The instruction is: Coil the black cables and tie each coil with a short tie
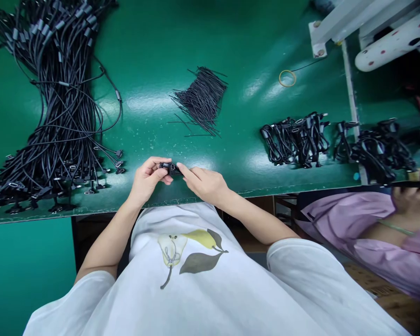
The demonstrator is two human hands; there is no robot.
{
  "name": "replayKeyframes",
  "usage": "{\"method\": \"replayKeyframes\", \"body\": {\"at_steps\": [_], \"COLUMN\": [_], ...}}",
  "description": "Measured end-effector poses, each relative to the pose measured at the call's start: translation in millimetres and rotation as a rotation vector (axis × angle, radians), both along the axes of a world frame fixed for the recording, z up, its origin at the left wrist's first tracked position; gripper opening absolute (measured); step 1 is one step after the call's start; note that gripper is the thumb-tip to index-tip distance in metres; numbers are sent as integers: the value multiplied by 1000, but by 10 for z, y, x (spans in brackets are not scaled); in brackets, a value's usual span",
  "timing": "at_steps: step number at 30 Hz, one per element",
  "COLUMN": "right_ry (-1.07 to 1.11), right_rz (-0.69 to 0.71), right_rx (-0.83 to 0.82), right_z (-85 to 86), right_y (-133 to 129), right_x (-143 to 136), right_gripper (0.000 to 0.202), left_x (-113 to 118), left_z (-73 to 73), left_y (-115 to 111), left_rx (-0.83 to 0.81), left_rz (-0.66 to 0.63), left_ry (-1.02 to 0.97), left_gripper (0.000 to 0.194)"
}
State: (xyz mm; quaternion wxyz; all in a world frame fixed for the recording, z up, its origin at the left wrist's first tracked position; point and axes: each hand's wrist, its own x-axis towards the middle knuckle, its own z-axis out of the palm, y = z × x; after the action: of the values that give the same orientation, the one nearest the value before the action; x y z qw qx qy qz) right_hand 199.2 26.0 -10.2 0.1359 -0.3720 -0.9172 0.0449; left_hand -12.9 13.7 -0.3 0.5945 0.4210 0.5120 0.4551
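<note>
My left hand [149, 179] grips a short coiled black cable [171, 168] near the table's front edge, its thumb and fingers closed round the left end. A metal-tipped connector shows on top of the cable. From the other side, my right hand [203, 183] pinches the cable's right end with its index finger laid along it. The right fingertips partly cover that end, so any tie there cannot be made out. Beyond my hands lies a loose pile of thin black twist ties [203, 100].
A large heap of straight black cables [61, 102] covers the left. Bundled cables [296, 140] lie in a row on the right, with more bundles [378, 149] past a metal strip. A yellow rubber band [287, 78] lies behind. A co-worker's pink sleeve [353, 219] is at right.
</note>
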Motion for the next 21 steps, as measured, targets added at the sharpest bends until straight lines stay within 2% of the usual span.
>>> {"method": "replayKeyframes", "body": {"at_steps": [4,6,8,10,11,13,14,15,17,18,21], "right_ry": [-138,-217,-268,-248,-214,-135,-112,-109,-148,-227,-292], "right_rz": [-69,-73,-141,-341,-485,-775,-915,-997,-1121,-1167,-1141], "right_rx": [-105,-206,-279,-259,-199,-23,84,127,135,98,39], "right_z": [-109,-154,-177,-182,-179,-164,-156,-151,-153,-157,-146], "right_y": [-10,-3,64,208,301,493,580,657,779,822,848], "right_x": [-108,-110,16,339,580,1174,1490,1787,2246,2381,2444], "right_gripper": [48,49,48,48,46,44,44,46,47,45,47], "left_x": [62,25,-94,-311,-457,-798,-977,-1148,-1437,-1548,-1786], "left_z": [-87,-178,-230,-202,-160,-41,22,79,160,182,205], "left_y": [-14,-11,-21,-48,-66,-100,-113,-124,-138,-142,-146], "left_rx": [39,66,126,214,263,319,307,298,287,280,239], "left_rz": [28,-36,-102,-27,109,373,436,474,496,499,500], "left_ry": [312,493,642,777,879,1123,1218,1290,1397,1435,1512], "left_gripper": [26,26,32,42,44,41,41,42,47,49,50]}}
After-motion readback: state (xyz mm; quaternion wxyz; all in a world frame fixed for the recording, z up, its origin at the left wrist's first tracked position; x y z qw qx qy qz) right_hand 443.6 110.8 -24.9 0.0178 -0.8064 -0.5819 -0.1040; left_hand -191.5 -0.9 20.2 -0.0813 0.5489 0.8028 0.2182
